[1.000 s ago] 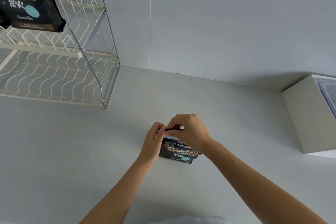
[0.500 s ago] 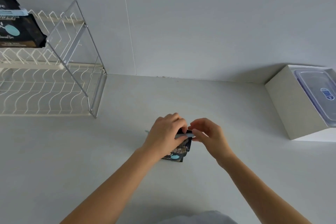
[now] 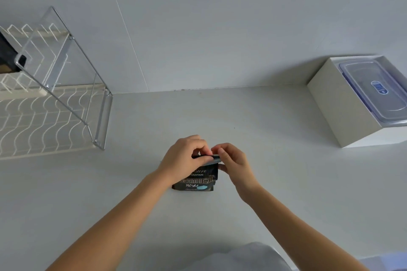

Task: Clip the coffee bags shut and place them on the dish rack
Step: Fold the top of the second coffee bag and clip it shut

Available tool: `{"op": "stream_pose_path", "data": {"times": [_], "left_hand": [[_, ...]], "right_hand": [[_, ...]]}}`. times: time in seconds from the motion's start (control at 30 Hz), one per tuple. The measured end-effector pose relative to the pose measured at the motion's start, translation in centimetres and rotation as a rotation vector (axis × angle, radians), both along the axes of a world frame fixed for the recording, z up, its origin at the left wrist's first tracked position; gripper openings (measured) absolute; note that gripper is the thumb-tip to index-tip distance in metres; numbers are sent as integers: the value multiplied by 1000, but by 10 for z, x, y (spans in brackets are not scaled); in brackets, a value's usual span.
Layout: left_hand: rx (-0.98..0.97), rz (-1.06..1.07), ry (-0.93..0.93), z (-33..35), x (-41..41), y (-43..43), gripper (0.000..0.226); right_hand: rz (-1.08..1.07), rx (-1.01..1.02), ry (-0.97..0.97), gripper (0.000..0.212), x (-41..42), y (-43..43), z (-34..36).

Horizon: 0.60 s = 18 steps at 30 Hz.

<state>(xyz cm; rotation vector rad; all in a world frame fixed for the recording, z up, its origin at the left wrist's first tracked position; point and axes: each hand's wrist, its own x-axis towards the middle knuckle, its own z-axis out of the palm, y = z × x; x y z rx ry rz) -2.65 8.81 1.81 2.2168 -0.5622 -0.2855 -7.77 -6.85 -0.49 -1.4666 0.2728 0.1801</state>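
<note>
Coffee bag point(image 3: 198, 180) upright on the counter point(image 3: 286, 174): left hand point(image 3: 182, 158) grips its top to steady it; right hand point(image 3: 234, 161) pinches the clip point(image 3: 215, 158) (seemingly snapping it closed).

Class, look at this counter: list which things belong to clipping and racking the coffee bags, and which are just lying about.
For the job: coffee bag standing on the counter; clip at its top; left hand and right hand gripping there; dish rack; dark packet on its upper tier, cut off by the frame.

Lying about: white box; clear lidded container in it.
</note>
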Motion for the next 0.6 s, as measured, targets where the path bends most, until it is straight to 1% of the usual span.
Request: {"op": "stream_pose_path", "data": {"times": [0.13, 0.2, 0.33, 0.47, 0.53, 0.6], "left_hand": [[63, 58, -193, -6, -11, -6, 12], [58, 82, -250, -12, -17, -6, 13], [-16, 105, -287, -18, -23, -3, 12], [-21, 81, -286, -18, -17, -2, 14], [36, 55, -245, -13, -9, -2, 13], [171, -20, -203, -9, 0, -2, 20]], "right_hand": [[-40, -1, -21, 22, 4, 0, -2], [-42, 1, -56, 22, 4, 1, -2], [-61, -90, -101, 21, 1, 6, -10], [-106, -208, -124, 20, 0, 12, -16], [-116, -218, -125, 21, 7, 11, -14], [-116, -238, -110, 18, 14, 10, -12]]}}
